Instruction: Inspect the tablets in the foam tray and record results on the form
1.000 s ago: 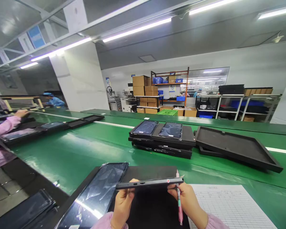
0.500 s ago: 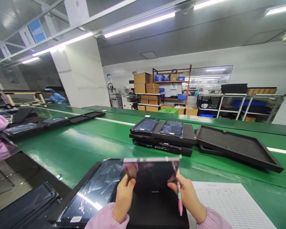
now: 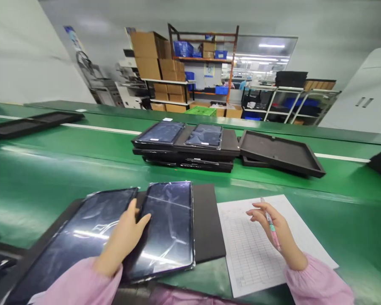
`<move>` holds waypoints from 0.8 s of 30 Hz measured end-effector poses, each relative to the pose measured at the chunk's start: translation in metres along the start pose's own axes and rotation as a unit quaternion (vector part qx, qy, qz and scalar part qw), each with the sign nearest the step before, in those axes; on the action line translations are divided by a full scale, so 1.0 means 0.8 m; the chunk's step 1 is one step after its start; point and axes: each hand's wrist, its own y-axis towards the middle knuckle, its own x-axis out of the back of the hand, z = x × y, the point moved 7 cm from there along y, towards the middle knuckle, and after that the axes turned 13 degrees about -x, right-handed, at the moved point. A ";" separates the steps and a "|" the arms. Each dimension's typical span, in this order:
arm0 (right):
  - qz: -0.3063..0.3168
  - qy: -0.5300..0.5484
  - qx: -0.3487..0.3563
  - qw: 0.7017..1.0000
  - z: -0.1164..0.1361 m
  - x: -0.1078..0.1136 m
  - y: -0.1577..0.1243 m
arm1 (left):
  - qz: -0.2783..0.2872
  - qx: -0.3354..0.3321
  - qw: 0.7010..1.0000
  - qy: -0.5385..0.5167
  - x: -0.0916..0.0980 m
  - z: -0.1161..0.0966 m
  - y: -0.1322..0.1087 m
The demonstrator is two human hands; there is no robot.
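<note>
Resting flat under left grip [image 3: 127, 231] spread fingers, tablet [image 3: 168, 228]; right grip [image 3: 273, 228] pinching pen [image 3: 271, 223]

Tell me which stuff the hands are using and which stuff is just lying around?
In use:
- left hand on the right tablet
- left tablet beside it, both on a black mat
- right hand holding a pen over the paper form

Lying about:
- stack of trays with two tablets
- empty black tray
- cardboard boxes

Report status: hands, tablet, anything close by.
Left hand on right tablet, lying flat on black tray. Right hand holds pen over paper form.
</note>
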 end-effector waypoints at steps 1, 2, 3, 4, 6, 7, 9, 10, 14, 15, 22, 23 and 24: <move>-0.001 -0.013 -0.011 1.000 -0.009 0.006 -0.004 | -0.018 -0.071 0.995 0.071 0.000 -0.012 -0.011; -0.001 -0.024 -0.018 1.000 -0.018 0.011 -0.009 | -0.034 -0.187 0.965 0.180 -0.005 -0.034 -0.027; 0.001 -0.036 -0.025 0.999 -0.026 0.014 -0.013 | -0.046 -0.323 0.906 0.271 -0.019 -0.058 -0.053; 0.005 -0.055 -0.027 0.998 -0.033 0.016 -0.017 | -0.021 -0.462 0.827 0.319 -0.045 -0.078 -0.086; 0.007 -0.125 -0.001 0.992 -0.042 0.016 -0.024 | 0.039 -0.614 0.706 0.351 -0.090 -0.093 -0.145; 0.008 -0.176 0.024 0.984 -0.045 0.014 -0.028 | 0.057 -0.640 0.675 0.363 -0.106 -0.095 -0.163; 0.012 -0.287 0.068 0.956 -0.053 0.006 -0.036 | 0.074 -0.648 0.653 0.384 -0.123 -0.094 -0.176; 0.018 -0.331 0.081 0.940 -0.059 0.002 -0.040 | 0.078 -0.646 0.650 0.392 -0.126 -0.093 -0.174; 0.025 -0.406 0.079 0.910 -0.080 -0.003 -0.047 | 0.088 -0.646 0.639 0.407 -0.114 -0.078 -0.140; 0.021 -0.408 0.085 0.909 -0.081 -0.001 -0.048 | 0.088 -0.644 0.638 0.413 -0.109 -0.072 -0.128; -0.048 -0.222 0.146 0.963 -0.028 0.042 -0.056 | 0.098 -0.651 0.677 0.329 -0.106 -0.108 -0.124; -0.047 -0.164 0.124 0.978 -0.017 0.049 -0.054 | 0.140 -0.676 0.664 0.288 -0.119 -0.123 -0.142; -0.032 -0.101 0.095 0.990 -0.008 0.053 -0.050 | 0.177 -0.701 0.645 0.247 -0.134 -0.138 -0.161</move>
